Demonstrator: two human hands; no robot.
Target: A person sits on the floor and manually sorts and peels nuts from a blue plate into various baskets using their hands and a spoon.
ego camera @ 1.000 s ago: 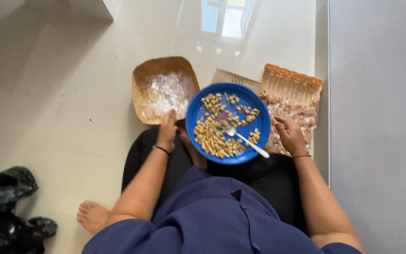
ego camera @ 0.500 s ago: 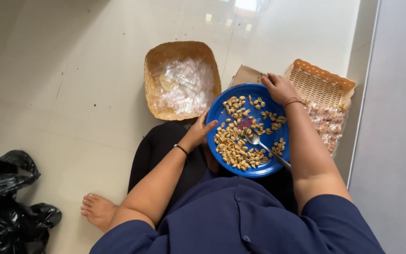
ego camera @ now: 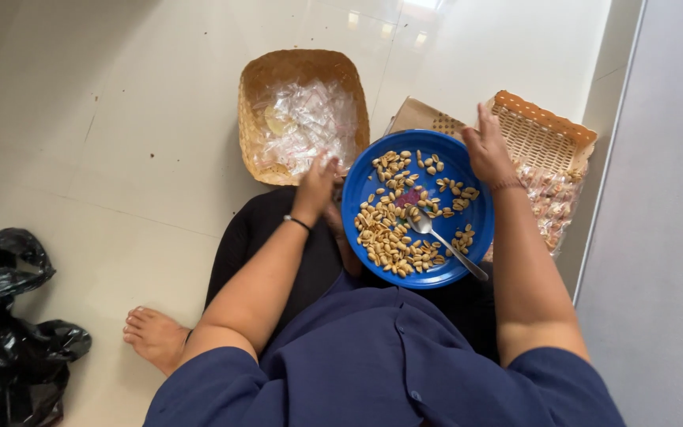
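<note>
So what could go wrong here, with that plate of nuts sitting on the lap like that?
The blue plate rests on the lap, tilted, with only the left hand and right hand at its rim; a nudge could spill the peanuts onto the floor. The spoon lies loose with its handle over the plate's edge, so it may slide off. The woven basket of clear bags sits close and could get knocked.

Two woven baskets are seen on the floor: one square basket [ego camera: 303,73] and one flat basket [ego camera: 543,134]. One blue plate [ego camera: 468,225] is counted, with one spoon [ego camera: 444,241] in it. Many peanuts [ego camera: 389,237] are spread there, too many to be counted. One black bag [ego camera: 9,316] is seen.
</note>
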